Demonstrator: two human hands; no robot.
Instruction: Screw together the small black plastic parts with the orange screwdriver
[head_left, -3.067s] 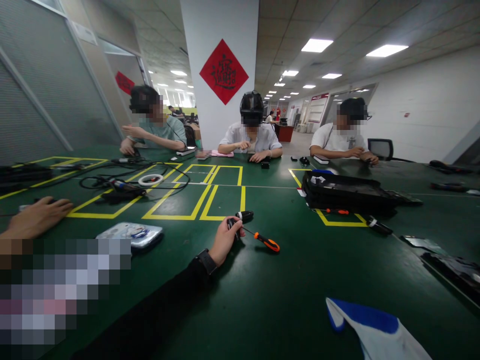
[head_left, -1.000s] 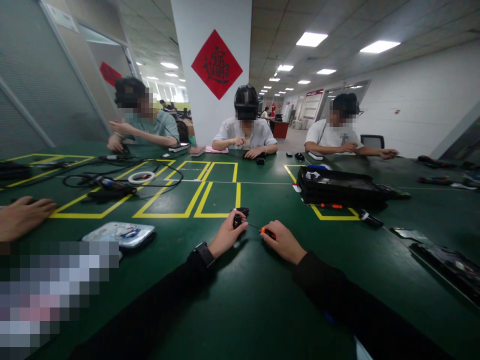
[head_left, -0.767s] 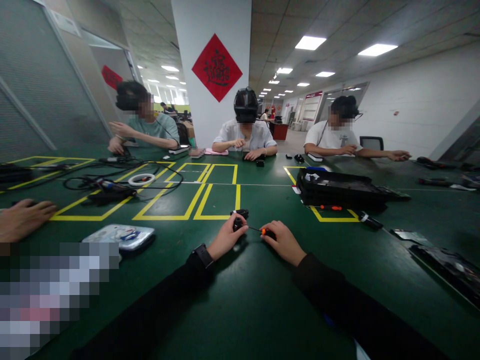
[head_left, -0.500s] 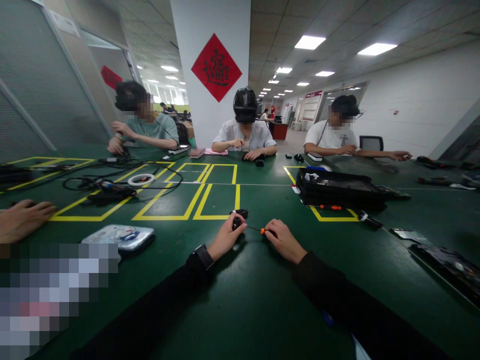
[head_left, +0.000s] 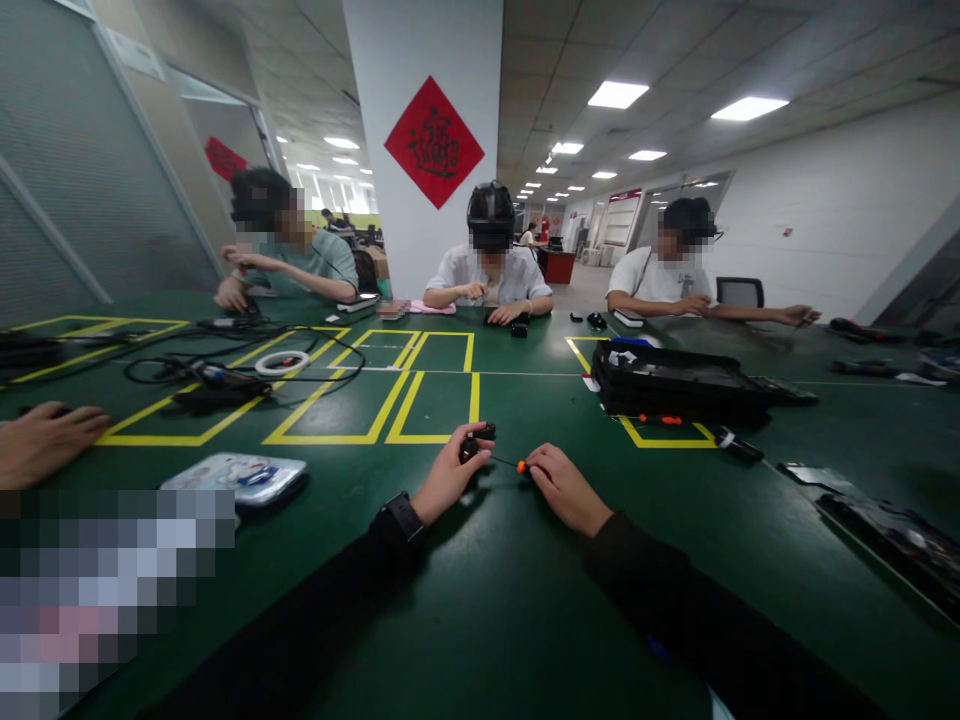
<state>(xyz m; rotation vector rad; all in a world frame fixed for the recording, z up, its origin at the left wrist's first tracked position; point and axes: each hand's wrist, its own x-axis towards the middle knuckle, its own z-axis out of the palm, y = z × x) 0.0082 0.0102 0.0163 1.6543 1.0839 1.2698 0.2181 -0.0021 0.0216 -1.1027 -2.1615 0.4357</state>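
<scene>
Near the middle of the green table (head_left: pixel 450 600), my left hand (head_left: pixel 448 475) is closed around a small black part (head_left: pixel 470 447). Its fingers wrap the part from the left and hide some of it. My right hand (head_left: pixel 564 487) grips a screwdriver with an orange collar (head_left: pixel 522 467); most of the handle is hidden in the fingers. The thin shaft points left and its tip reaches the black part or stops close to it; which one is too small to tell.
A phone-like case (head_left: pixel 244 478) lies at left, below another person's hand (head_left: pixel 56 440). Black cables (head_left: pixel 225 375) and a white ring (head_left: pixel 282 362) lie beyond. A black tray (head_left: pixel 682 380) stands at right, near an opened device (head_left: pixel 892 540). Three people sit opposite.
My right hand and the screwdriver have shifted slightly left. My left hand has tilted the black part a little. The view has moved slightly.
</scene>
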